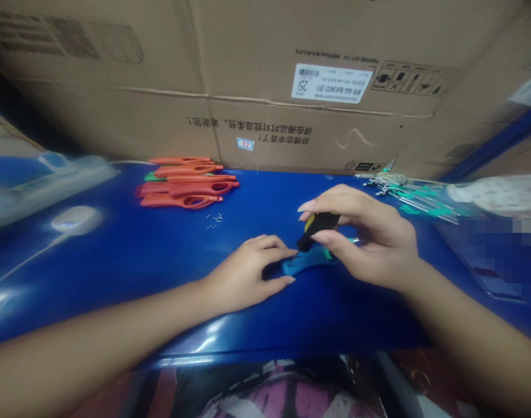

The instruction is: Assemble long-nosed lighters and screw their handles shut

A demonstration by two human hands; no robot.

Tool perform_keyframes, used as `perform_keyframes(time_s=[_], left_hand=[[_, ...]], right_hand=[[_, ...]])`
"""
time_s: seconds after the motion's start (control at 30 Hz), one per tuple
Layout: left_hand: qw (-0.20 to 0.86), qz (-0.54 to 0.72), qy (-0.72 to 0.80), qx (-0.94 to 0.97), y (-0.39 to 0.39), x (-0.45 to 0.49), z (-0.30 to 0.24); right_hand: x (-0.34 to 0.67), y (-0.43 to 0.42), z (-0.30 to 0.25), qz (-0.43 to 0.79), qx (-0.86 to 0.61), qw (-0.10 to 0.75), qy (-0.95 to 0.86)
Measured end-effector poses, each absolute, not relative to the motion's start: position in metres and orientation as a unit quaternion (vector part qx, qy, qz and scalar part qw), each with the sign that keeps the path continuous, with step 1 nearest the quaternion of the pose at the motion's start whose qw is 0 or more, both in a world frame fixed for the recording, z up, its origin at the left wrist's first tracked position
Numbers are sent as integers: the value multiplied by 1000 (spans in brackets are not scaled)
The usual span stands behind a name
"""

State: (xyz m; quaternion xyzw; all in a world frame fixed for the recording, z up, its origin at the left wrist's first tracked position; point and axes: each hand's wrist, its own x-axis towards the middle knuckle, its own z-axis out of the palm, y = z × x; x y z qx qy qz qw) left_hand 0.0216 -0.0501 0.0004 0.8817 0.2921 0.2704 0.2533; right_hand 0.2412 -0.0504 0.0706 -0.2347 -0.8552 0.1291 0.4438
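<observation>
Black and yellow, a stubby tool handle (320, 228) is pinched in the right hand (365, 235), thumb below and fingers above, its narrow end slanting down over a blue plastic piece (308, 262). That blue piece lies on the glossy blue surface (239, 339), between the two hands and near the front edge; its right end, with a bit of green showing, runs in behind the right hand's thumb. The left hand (243, 270) curves about the left end, index finger on the far side and thumb on the near side — whether they press on it firmly, I cannot tell.

Beyond the left hand is a small scatter of thin metal bits (215, 220), then a heap of orange and red plastic pieces (187, 187) with a green one (150, 176) partly under them. Further left sits a round white disc (77, 220) on a cable, near some blurred clear plastic (51, 188).

At the far right lie teal-and-metal rods (422, 200), beside a whitish plastic bag (505, 194); nearer is a dark flat object (492, 281), partly pixelated. Cardboard (257, 69) stands behind everything — its printing upside down, a white label (330, 83) stuck on.
</observation>
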Motion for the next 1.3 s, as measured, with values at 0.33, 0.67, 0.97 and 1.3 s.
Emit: perform_keyframes(time_s=[0.33, 0.67, 0.97, 1.3], left_hand=[[254, 268, 294, 882, -50, 21, 1], [266, 262, 296, 879, -50, 22, 2], [262, 266, 295, 880, -51, 21, 1], [273, 262, 300, 876, -51, 22, 4]], right_hand=[[241, -52, 71, 177, -225, 457, -842], [238, -55, 70, 244, -208, 437, -840], [243, -48, 69, 287, -209, 405, -843], [241, -49, 70, 199, -208, 436, -853]])
